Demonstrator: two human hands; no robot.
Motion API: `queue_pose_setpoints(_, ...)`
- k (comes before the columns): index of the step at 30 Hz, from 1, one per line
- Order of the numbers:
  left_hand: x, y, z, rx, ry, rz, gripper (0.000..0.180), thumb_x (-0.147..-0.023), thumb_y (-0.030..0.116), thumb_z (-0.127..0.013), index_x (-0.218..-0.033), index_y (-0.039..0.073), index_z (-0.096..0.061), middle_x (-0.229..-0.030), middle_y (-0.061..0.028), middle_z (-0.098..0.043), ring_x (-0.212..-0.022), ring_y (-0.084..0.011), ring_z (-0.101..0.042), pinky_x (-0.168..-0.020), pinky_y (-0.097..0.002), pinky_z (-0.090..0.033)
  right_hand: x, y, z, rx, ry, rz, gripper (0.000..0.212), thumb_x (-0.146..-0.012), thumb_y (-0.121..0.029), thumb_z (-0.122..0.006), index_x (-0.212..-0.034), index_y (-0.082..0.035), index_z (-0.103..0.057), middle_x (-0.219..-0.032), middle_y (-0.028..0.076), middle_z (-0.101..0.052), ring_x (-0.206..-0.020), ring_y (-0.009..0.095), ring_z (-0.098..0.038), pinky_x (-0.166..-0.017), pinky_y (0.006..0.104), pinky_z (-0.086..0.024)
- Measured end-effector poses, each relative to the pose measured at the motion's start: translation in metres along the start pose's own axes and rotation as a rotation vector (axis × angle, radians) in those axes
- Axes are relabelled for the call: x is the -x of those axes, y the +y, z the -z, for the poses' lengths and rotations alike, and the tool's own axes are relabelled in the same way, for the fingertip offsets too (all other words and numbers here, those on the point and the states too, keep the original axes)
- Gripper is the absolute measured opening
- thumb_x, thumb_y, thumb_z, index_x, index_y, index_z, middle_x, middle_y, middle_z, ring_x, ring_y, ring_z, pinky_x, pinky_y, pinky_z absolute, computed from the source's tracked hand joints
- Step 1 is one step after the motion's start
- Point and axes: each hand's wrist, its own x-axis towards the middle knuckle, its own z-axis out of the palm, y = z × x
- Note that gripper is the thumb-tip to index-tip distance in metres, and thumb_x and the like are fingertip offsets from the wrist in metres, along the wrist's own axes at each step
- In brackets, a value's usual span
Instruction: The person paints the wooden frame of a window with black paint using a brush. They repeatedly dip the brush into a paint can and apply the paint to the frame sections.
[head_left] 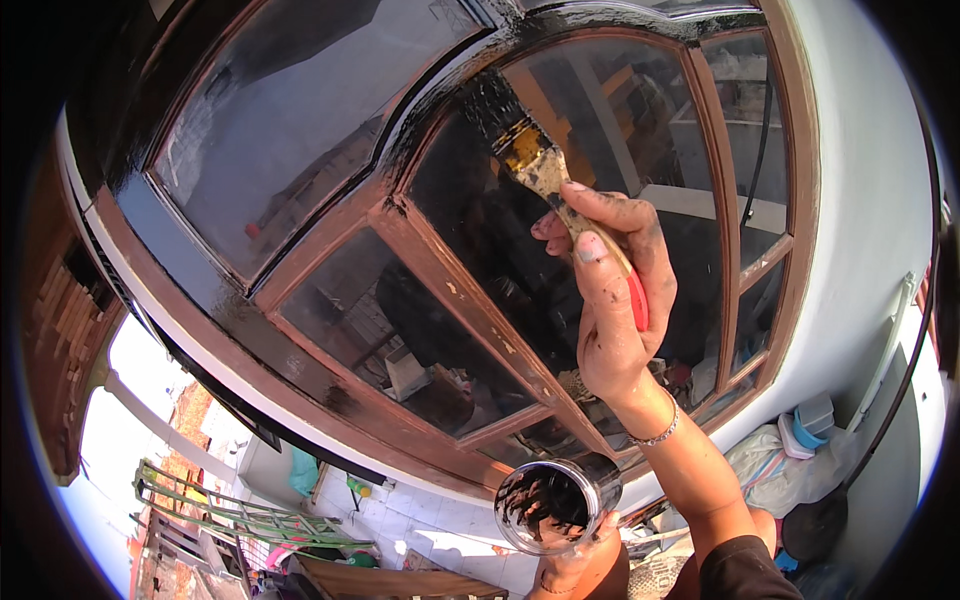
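My right hand (610,290) grips a paintbrush (525,150) with a red-tipped wooden handle and black-loaded bristles. The bristles press on the arched top rail of a brown wooden window frame (450,290), where fresh glossy black paint covers the wood. Lower down, my left hand (580,560) holds a small round tin (548,505) with black paint inside, its fingers curled under the rim. The lower bars of the frame remain brown with worn spots. A thin bracelet circles my right wrist.
Dark glass panes (300,120) fill the frame and reflect a room. A pale plastered wall (860,180) with a black cable (900,390) lies to the right. Bags and bundles (780,460) sit below right. Far below left are a tiled yard and green railings (230,510).
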Motion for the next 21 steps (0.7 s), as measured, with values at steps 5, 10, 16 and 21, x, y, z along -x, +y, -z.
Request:
queue_pose_setpoints(5, 0.007, 0.001, 0.0, 0.022, -0.014, 0.025, 0.072, -0.084, 0.051, -0.081, -0.134, 0.005, -0.057, -0.129, -0.0073, -0.066, -0.11, -0.024, -0.067, -0.093, -0.0391, -0.056, 0.006, 0.003, 0.017, 0.105, -0.449, -0.092, 0.036, -0.096, -0.019, -0.058, -0.116, 0.011, -0.063, -0.095, 0.018, -0.068, -0.089, 0.02, -0.065, -0.084, 0.0324, -0.051)
queue_pose_setpoints(10, 0.004, 0.003, 0.001, 0.049, -0.02, 0.029, 0.072, -0.084, 0.051, -0.081, -0.134, 0.005, -0.057, -0.129, -0.0074, -0.066, -0.111, -0.0239, -0.066, -0.093, -0.0392, -0.056, -0.003, 0.005, 0.0, -0.019, 0.064, 0.027, 0.025, -0.095, -0.011, -0.06, -0.11, 0.009, -0.067, -0.09, 0.016, -0.068, -0.08, 0.019, -0.065, -0.076, 0.0315, -0.051)
queue_pose_setpoints(16, 0.009, 0.005, 0.001, 0.063, -0.023, 0.042, 0.072, -0.084, 0.05, -0.082, -0.135, 0.005, -0.057, -0.129, -0.0075, -0.065, -0.111, -0.0238, -0.066, -0.094, -0.0393, -0.056, 0.002, 0.005, 0.012, 0.071, -0.302, 0.012, 0.025, -0.09, -0.009, -0.062, -0.104, 0.01, -0.068, -0.089, 0.016, -0.069, -0.075, 0.022, -0.065, -0.072, 0.0319, -0.051)
queue_pose_setpoints(21, 0.004, 0.008, 0.002, 0.087, -0.022, 0.043, 0.072, -0.084, 0.049, -0.082, -0.135, 0.005, -0.057, -0.13, -0.0075, -0.065, -0.111, -0.0238, -0.066, -0.094, -0.0394, -0.055, -0.009, -0.004, -0.005, 0.026, 0.061, 0.003, 0.024, -0.096, -0.009, -0.059, -0.11, 0.01, -0.067, -0.09, 0.016, -0.069, -0.078, 0.017, -0.064, -0.075, 0.0314, -0.051)
